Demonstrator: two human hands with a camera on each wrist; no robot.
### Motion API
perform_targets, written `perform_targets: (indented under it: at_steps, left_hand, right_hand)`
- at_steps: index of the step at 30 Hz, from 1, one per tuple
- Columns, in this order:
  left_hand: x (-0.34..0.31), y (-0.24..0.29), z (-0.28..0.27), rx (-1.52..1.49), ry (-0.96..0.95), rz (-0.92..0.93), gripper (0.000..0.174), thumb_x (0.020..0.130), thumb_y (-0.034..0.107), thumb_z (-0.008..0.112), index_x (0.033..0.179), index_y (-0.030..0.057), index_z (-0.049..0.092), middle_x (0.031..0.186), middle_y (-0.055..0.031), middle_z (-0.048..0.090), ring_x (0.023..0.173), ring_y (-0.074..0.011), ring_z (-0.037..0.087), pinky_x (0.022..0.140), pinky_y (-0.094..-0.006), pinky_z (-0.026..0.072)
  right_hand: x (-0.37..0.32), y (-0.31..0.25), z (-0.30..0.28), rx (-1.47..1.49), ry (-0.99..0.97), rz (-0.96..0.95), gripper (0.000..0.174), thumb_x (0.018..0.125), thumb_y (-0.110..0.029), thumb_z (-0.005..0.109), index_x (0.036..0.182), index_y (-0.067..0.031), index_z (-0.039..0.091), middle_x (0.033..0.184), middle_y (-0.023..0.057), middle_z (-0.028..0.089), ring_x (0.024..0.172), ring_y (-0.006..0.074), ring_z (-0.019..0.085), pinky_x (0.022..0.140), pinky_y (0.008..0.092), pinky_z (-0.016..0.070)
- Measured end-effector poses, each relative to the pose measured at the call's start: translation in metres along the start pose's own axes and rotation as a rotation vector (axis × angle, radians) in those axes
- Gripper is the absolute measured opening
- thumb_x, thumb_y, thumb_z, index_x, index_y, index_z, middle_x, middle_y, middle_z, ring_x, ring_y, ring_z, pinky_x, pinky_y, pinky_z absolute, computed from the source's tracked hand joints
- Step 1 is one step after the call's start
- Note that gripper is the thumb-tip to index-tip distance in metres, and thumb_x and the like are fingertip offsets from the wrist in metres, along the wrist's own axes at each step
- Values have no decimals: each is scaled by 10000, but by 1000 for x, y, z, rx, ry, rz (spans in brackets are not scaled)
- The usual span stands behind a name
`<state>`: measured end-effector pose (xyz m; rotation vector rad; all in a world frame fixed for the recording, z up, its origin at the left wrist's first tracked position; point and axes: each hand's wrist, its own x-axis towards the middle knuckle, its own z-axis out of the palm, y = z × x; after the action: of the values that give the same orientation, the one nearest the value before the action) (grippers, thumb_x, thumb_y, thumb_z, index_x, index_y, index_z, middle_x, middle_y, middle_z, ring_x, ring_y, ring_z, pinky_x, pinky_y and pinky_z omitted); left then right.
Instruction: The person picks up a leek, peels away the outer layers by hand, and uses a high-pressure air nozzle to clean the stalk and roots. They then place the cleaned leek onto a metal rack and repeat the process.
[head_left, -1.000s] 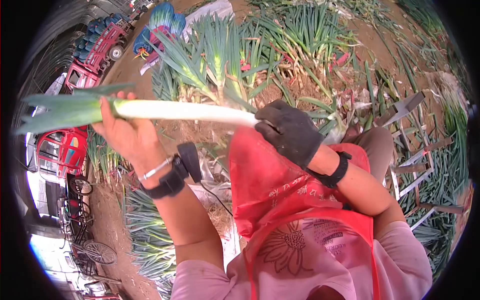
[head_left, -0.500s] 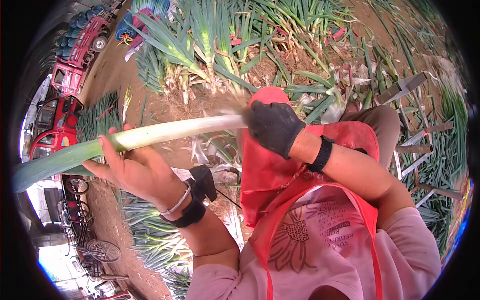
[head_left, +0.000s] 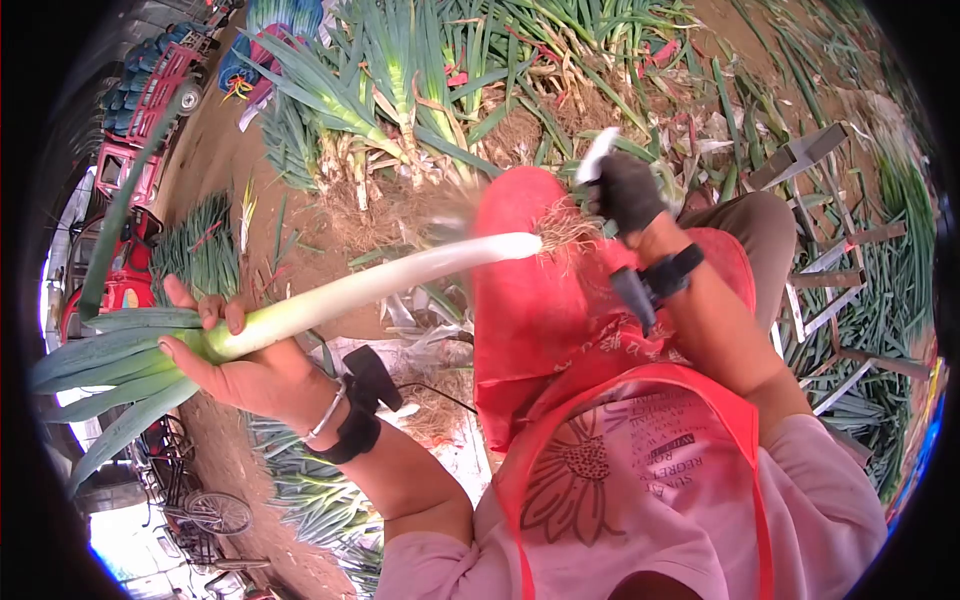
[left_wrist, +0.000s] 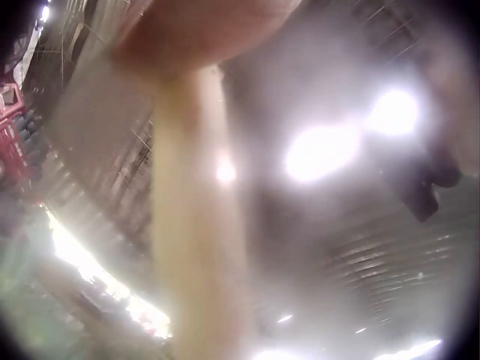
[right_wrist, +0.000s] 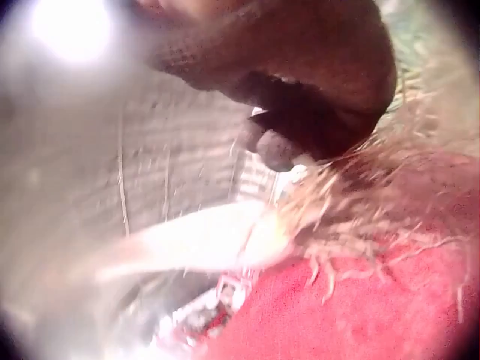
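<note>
My right hand (head_left: 630, 198) is now leaving the roots (head_left: 567, 229) uncovered beside it, gripping a small white piece (head_left: 598, 153) (unclear what), seemingly freeing that end for work; my left hand (head_left: 258, 378) is curling round the leek (head_left: 385, 286), which is stretching rightward from it

In the head view, a gap separates the leek (head_left: 385, 279), centre, from the pile (head_left: 398, 85), upper centre; a frame (head_left: 828, 281) obstructs mid-right.
</note>
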<state>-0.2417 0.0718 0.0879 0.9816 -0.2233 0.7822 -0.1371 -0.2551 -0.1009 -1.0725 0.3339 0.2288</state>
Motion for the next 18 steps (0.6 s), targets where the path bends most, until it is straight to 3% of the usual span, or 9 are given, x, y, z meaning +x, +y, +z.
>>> perform_targets:
  at_steps: [1,2,4,6,8,11,14,16,18]
  left_hand:
    - [-2,2,-1,29,-1,-6,576,945,366,519,1374,12,369,814,-26,475,677,-111,479,757,-450,473]
    - [-3,3,-1,58,-2,-11,589,948,391,516,1373,9,372,792,-12,467,636,-98,471,767,-474,473]
    - [-3,1,1,62,24,-7,586,950,394,513,1378,21,369,781,2,470,601,-103,461,798,-529,465]
    - [-2,1,-4,41,-10,-43,586,947,391,524,1389,42,362,777,8,471,596,-103,461,841,-595,433]
    - [4,1,-7,11,-62,-76,589,942,386,536,1398,60,356,776,9,472,604,-101,464,873,-642,404]
    - [5,1,-4,-193,-58,-90,599,928,349,572,1416,92,337,852,-4,511,668,-100,487,898,-587,412]
    - [-3,0,2,-400,-343,-221,622,914,291,604,1429,96,315,1012,-37,541,781,-121,503,823,-402,458]
    - [-2,4,6,-226,-184,-157,589,912,246,611,1409,91,336,1139,-67,523,866,-149,494,748,-310,443]
    - [-2,7,1,-243,-172,-188,541,914,229,609,1370,75,364,1149,-73,520,875,-157,492,746,-311,444]
  right_hand:
    - [12,-5,-16,-113,108,20,205,850,-212,577,923,-21,561,692,58,574,536,137,554,460,276,445]
    - [12,-5,-34,-445,301,65,299,848,-251,628,995,5,576,719,64,594,547,142,567,468,283,450]
    - [9,-3,-43,-774,222,-102,347,857,-240,657,1087,5,576,788,62,619,589,142,588,486,293,463]
    - [-4,11,-26,-753,-66,-398,316,856,-161,645,1138,-33,584,866,78,639,651,184,612,545,304,487]
    - [-35,1,9,-1025,-399,-1167,250,842,-99,616,1090,-65,610,887,101,635,739,239,620,615,321,503]
    - [-59,10,33,-1041,-433,-968,210,826,-98,611,1034,-77,625,895,116,624,797,283,612,666,355,511]
    - [-56,23,29,-1107,-493,-1000,185,860,-167,534,992,-71,620,904,96,599,833,291,608,725,421,507]
    - [-68,21,33,-1112,-452,-954,188,860,-173,535,996,-75,620,897,95,595,792,291,612,693,420,513]
    - [-79,15,39,-1118,-406,-915,191,860,-178,536,1000,-80,620,889,94,590,752,292,617,661,418,519]
